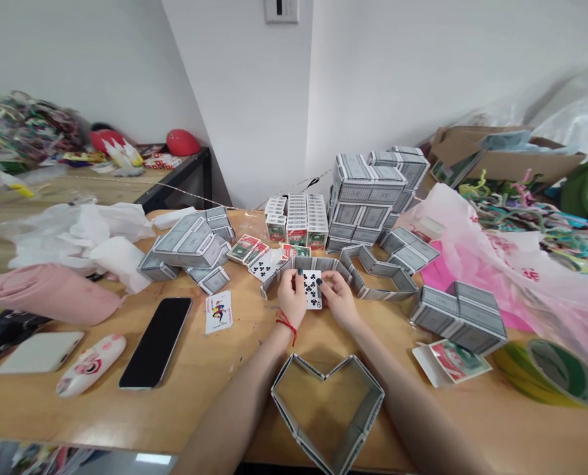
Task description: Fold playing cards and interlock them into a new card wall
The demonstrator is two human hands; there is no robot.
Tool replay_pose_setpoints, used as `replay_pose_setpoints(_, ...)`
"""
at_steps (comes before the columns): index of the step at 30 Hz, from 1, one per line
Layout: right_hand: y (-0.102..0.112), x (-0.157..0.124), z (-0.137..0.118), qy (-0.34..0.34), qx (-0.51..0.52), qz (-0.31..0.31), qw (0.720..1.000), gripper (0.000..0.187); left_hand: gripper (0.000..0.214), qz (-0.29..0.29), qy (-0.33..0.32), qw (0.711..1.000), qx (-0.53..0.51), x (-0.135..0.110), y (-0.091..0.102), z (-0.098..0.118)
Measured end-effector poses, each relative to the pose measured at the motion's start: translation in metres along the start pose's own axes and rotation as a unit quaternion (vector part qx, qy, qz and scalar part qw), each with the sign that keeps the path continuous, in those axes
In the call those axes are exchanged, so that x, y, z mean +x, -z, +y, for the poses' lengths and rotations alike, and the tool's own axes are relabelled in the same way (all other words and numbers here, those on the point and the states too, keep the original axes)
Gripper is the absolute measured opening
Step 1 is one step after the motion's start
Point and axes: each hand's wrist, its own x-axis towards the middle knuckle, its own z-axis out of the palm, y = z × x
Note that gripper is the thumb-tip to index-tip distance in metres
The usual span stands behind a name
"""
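Both my hands meet over the middle of the wooden table (214, 389) and hold one playing card (312, 288), a six of clubs, face up. My left hand (292, 297), with a red string at the wrist, pinches the card's left edge. My right hand (339, 298) grips its right edge. Just behind the card lies a chain of folded grey cards (373, 267). Close to me stands a heart-shaped frame of grey cards (327, 412), between my forearms.
Stacks of grey card packs (367, 191) and small boxed decks (296, 221) stand at the back. A joker card (219, 311), a black phone (156, 342), a white power bank (40, 351) lie left. Pink plastic bag (511, 277) and tape rolls (554, 369) lie right.
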Motion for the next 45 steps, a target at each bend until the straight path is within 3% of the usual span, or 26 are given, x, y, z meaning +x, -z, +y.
replay_pose_setpoints(23, 0.0008, -0.0001, 0.0004, -0.009, 0.056, -0.026, 0.998, 0.023, 0.016, -0.003, 0.046, 0.998, -0.037, 0.002, 0.0022, 0.0056)
replay_pose_setpoints(31, -0.0035, -0.0027, -0.0048, 0.006, 0.011, 0.015, 1.0, 0.017, 0.02, -0.036, 0.04, 0.998, -0.025, -0.0008, 0.0011, 0.0076)
replay_pose_setpoints(38, -0.0059, -0.0047, -0.0081, -0.05, 0.007, -0.013, 0.999, 0.019, 0.018, -0.021, 0.039, 0.999, -0.027, -0.0013, 0.0018, 0.0082)
replay_pose_setpoints(45, -0.0032, -0.0043, -0.0048, -0.039, 0.005, -0.009, 0.999, 0.017, 0.018, -0.013, 0.03, 0.999, -0.023, -0.0015, 0.0018, 0.0088)
